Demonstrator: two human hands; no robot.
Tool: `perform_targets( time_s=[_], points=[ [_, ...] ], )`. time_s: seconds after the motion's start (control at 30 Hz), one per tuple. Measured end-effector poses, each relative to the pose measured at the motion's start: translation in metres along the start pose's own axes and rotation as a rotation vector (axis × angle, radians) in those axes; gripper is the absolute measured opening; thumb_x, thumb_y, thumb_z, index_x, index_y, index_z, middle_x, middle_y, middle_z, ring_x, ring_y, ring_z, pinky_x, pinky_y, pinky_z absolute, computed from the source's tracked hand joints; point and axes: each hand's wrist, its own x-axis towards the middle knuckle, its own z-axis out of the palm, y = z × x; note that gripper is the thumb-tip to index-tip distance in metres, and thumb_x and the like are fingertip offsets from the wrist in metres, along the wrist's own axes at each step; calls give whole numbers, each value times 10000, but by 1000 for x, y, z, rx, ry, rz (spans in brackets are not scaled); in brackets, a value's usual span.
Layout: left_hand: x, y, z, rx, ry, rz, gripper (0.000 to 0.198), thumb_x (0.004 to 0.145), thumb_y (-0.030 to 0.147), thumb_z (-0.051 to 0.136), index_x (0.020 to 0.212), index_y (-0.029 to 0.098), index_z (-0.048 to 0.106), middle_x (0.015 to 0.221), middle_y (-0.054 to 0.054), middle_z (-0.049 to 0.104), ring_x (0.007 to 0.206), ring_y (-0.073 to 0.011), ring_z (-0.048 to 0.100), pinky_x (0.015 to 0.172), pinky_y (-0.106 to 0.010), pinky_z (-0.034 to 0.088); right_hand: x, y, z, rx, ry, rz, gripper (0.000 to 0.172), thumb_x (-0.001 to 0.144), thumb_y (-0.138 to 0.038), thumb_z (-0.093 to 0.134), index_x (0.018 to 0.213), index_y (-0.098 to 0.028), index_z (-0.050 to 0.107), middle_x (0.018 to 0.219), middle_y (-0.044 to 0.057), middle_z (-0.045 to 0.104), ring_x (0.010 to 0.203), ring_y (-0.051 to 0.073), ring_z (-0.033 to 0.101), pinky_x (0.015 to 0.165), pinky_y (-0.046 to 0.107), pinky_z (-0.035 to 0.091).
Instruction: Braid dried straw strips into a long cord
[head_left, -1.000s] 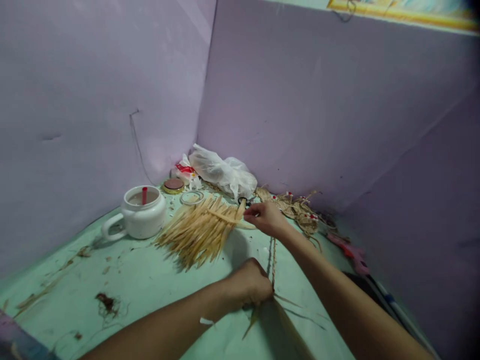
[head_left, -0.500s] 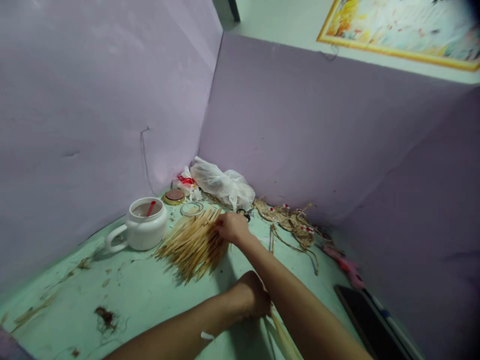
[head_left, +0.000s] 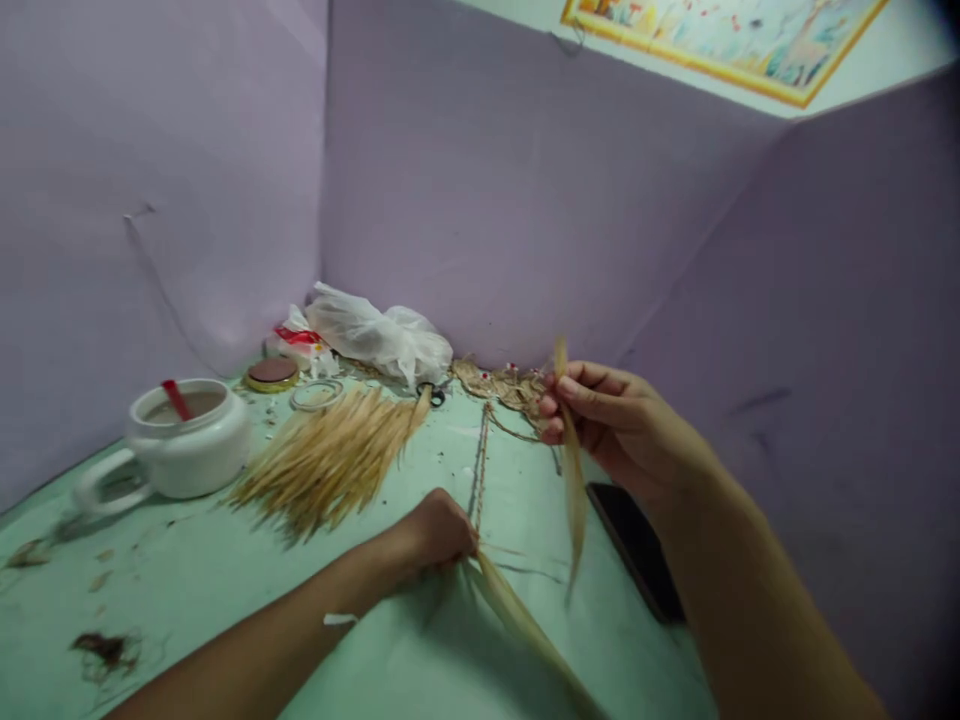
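Note:
My left hand (head_left: 442, 530) is closed at the near end of a thin braided cord (head_left: 482, 465), pinching it where a long pale fibre strip (head_left: 525, 625) runs off toward the lower right. Raised over the right side of the table, my right hand (head_left: 607, 415) pinches a short, flat straw-coloured strip (head_left: 573, 490) between thumb and fingers, and the strip hangs down. To the left of the cord lies a spread pile of similar dry strips (head_left: 330, 460). Black scissor handles (head_left: 433, 394) show at the pile's upper right.
A white mug (head_left: 199, 445) with a red stick in it stands at left. Behind are a round brown-topped tin (head_left: 271, 374), a ring roll (head_left: 316, 394), a white plastic bag (head_left: 382, 335) and woven pieces with red beads (head_left: 487, 380). A dark phone (head_left: 637, 550) lies at right.
My right hand has left the straw pile and moved right and up, now with one strip in its fingers. My left hand still grips the cord. The camera view has turned to the right.

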Motion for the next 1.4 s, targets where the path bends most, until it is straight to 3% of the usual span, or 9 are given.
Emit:
perform_targets(
  time_s=[0.2, 0.3, 0.47, 0.57, 0.67, 0.8, 0.9, 1.13, 1.4],
  points=[
    [-3, 9, 1, -40, -51, -70, 91, 530, 206, 478, 471, 137, 478, 280, 64, 323, 254, -39, 232, 292, -177, 150, -6, 87, -51, 222, 279, 132, 54, 703, -232, 574, 721, -184, 558, 642, 3, 599, 532, 88, 554, 556, 222, 490],
    [-4, 10, 1, -34, -57, -93, 101, 537, 216, 486, 474, 138, 477, 281, 64, 327, 256, -38, 230, 290, -176, 146, -11, 111, -60, 239, 260, 242, 85, 683, -242, 592, 719, -169, 565, 648, 14, 601, 500, 77, 527, 476, 192, 457],
    [-4, 12, 2, -35, -70, -104, 127, 552, 207, 483, 445, 147, 450, 286, 60, 332, 263, -40, 229, 295, -183, 143, -27, 119, -49, -112, 121, 354, 146, 614, -245, 637, 696, -128, 605, 650, 17, 595, 458, 43, 435, 357, 141, 258],
    [-5, 11, 2, -45, -76, -62, 154, 558, 203, 478, 420, 149, 433, 284, 58, 326, 265, -37, 225, 298, -183, 144, -31, 129, -36, -433, 82, 345, 141, 611, -242, 617, 656, -109, 631, 514, -9, 522, 437, 49, 370, 389, 168, 242],
    [-4, 8, 2, -44, -70, -46, 172, 561, 218, 483, 413, 151, 429, 281, 60, 318, 258, -34, 213, 293, -182, 137, -33, 140, -26, -565, -32, 291, 193, 643, -275, 575, 713, -118, 664, 501, -18, 497, 444, 57, 339, 418, 186, 240],
    [-3, 7, 3, -51, -51, -59, 142, 547, 206, 484, 423, 150, 443, 281, 60, 327, 255, -40, 224, 284, -183, 134, -36, 142, -20, -576, -167, 273, 299, 695, -372, 511, 678, -117, 667, 455, -36, 401, 435, 56, 274, 419, 199, 209],
    [-2, 9, 4, -67, -31, -72, 126, 536, 201, 488, 428, 149, 449, 280, 58, 335, 255, -42, 234, 281, -182, 133, -36, 141, -17, -648, -150, 318, 322, 684, -392, 517, 601, -107, 643, 416, -46, 329, 417, 54, 229, 405, 205, 186],
    [-3, 10, 4, -69, -32, -72, 136, 530, 209, 487, 416, 149, 442, 273, 60, 326, 248, -38, 229, 274, -174, 134, -36, 148, -13, -533, -188, 202, 249, 683, -280, 538, 853, -131, 642, 599, 7, 559, 513, 80, 413, 487, 193, 306],
    [-2, 8, 4, -80, -35, -80, 96, 519, 188, 467, 431, 150, 463, 273, 57, 327, 252, -49, 239, 268, -178, 139, -34, 153, -8, -336, -122, 354, 311, 640, -382, 584, 579, -83, 641, 443, -12, 471, 415, 50, 320, 412, 196, 232]
  ],
)
